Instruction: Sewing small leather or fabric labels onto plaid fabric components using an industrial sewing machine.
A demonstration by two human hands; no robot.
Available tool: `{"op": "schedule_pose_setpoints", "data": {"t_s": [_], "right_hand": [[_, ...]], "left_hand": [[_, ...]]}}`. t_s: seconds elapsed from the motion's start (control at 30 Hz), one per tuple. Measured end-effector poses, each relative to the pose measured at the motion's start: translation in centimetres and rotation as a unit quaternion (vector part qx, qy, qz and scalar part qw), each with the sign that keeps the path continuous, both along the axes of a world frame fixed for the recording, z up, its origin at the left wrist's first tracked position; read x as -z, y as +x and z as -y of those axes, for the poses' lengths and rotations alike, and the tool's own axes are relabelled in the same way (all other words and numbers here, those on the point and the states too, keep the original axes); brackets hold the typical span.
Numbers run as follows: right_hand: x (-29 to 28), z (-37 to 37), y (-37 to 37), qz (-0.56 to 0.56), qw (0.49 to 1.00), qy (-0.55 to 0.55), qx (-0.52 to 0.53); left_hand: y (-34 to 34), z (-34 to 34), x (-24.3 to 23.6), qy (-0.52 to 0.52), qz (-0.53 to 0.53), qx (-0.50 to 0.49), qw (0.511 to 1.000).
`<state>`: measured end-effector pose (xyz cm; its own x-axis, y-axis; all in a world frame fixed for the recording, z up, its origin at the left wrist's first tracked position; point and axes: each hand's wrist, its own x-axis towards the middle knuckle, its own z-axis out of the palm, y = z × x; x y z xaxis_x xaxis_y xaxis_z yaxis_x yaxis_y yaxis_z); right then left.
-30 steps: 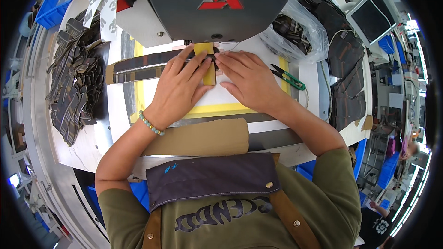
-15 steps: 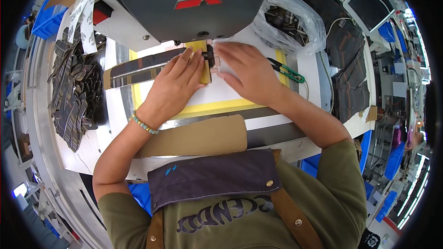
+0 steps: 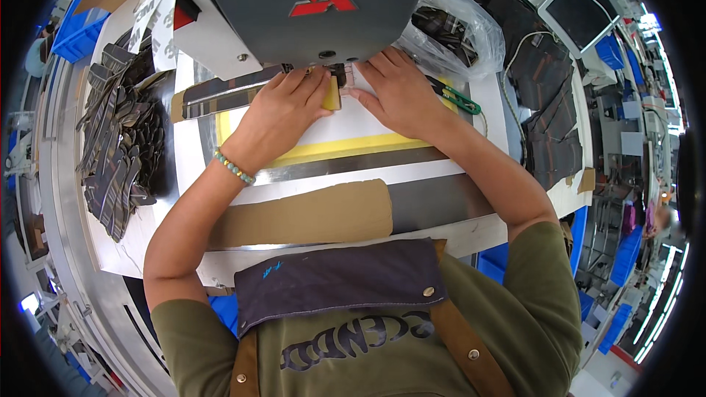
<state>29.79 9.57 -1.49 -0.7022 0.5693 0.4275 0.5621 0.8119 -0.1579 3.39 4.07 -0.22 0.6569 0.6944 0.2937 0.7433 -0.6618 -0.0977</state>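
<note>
My left hand [image 3: 283, 110] lies flat, palm down, on the white bed [image 3: 346, 126] under the head of the grey sewing machine [image 3: 309, 7]. Its fingers are stretched out and close together, pressing on a small yellow piece [image 3: 333, 94] right at the needle; they pinch nothing that I can see. My right hand [image 3: 393, 95] lies flat just beside it, fingers spread, tips touching the white sheet next to the same piece, gripping nothing. The needle area between my hands is dark and mostly hidden by the machine. A beaded bracelet [image 3: 234, 167] sits on my left wrist. Green-handled snips [image 3: 457, 99] lie just right of my right hand. A brown leather strip [image 3: 309, 215] lies across the table near my apron [image 3: 338, 279]. A heap of dark cut pieces [image 3: 121, 140] sits well to the left, and a clear bag [image 3: 456, 33] of more pieces sits behind my right hand.
</note>
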Motion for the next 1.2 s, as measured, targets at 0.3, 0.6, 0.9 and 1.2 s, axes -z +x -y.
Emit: {"op": "schedule_pose_setpoints", "data": {"t_s": [0.3, 0.6, 0.9, 1.2], "right_hand": [[0.3, -0.4, 0.3, 0.019, 0.999, 0.025, -0.003], [1.2, 0.4, 0.1, 0.031, 0.999, 0.016, 0.021], [1.1, 3.2, 2.8, 0.037, 0.998, -0.028, -0.03], [-2.3, 6.1, 15.4, 0.026, 0.997, 0.024, 0.071]], "left_hand": [[-0.1, -0.7, -0.2, -0.008, 0.008, 0.007, 1.0], [-0.3, -0.3, 0.5, -0.027, 0.037, -0.009, 0.999], [-0.3, 1.9, 0.7, -0.073, 0.055, -0.006, 0.996], [0.1, 3.5, -1.1, -0.089, 0.015, -0.042, 0.995]]}}
